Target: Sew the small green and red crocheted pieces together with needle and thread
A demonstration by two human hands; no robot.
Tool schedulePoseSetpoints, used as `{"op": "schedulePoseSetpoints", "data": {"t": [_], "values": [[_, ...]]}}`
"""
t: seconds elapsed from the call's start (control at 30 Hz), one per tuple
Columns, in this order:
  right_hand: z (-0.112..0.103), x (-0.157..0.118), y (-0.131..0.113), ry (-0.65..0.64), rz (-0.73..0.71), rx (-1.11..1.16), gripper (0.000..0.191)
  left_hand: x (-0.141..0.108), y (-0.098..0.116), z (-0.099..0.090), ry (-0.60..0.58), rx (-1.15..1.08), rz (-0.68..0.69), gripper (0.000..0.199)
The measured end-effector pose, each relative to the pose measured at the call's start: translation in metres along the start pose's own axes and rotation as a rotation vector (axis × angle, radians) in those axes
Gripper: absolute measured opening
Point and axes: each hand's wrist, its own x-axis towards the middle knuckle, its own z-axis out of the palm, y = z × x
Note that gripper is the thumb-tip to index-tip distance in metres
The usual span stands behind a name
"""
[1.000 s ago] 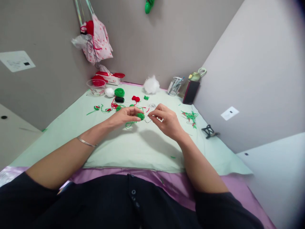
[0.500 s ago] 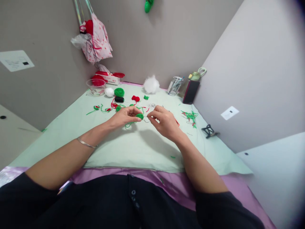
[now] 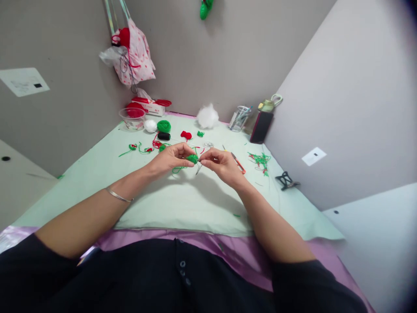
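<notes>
Between thumb and fingers, my left hand (image 3: 174, 157) pinches a small green yarn piece (image 3: 193, 158) above the cloth-covered table (image 3: 182, 200). Close against the piece's right side is my right hand (image 3: 221, 164), its thumb and index fingertips pressed together; what they grip is too small to name. A thin dark strand (image 3: 198, 168) hangs below the fingertips. Green yarn (image 3: 177, 169) trails under my left hand.
Behind the hands lie a green yarn ball (image 3: 163, 126), a black spool (image 3: 163, 136), a red piece (image 3: 186, 135) and white stuffing (image 3: 207, 116). To the right are an orange cutter (image 3: 239, 163), yarn scraps (image 3: 259, 160), a black clip (image 3: 286, 180) and a phone (image 3: 262, 127).
My right hand has moved left, closer to the green piece, which now sits turned in my left fingers. More of the orange cutter shows.
</notes>
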Motion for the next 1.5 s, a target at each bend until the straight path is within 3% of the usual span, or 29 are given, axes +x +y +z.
{"op": "schedulePoseSetpoints", "data": {"t": [0.17,0.4,0.63,1.1,1.27,1.5], "values": [[0.001,-0.001,-0.001,0.042,-0.052,-0.090,0.020,0.001,-0.003,0.000,0.019,0.005,0.014,0.037],[-0.006,0.000,-0.001,-0.025,-0.105,-0.107,0.026,0.000,0.000,0.002,-0.014,0.021,-0.008,0.036],[-0.003,-0.001,0.000,0.011,-0.096,-0.120,0.026,-0.001,-0.001,0.004,-0.002,0.034,-0.023,0.036],[-0.004,0.003,0.011,0.073,0.095,-0.010,0.019,-0.004,0.003,0.010,0.021,0.097,-0.054,0.035],[0.008,-0.001,0.008,0.103,0.008,-0.011,0.012,-0.002,-0.005,0.009,0.027,0.068,-0.045,0.036],[0.009,-0.005,0.002,0.036,-0.138,-0.295,0.007,-0.001,-0.013,0.008,0.023,0.074,-0.065,0.037]]}}
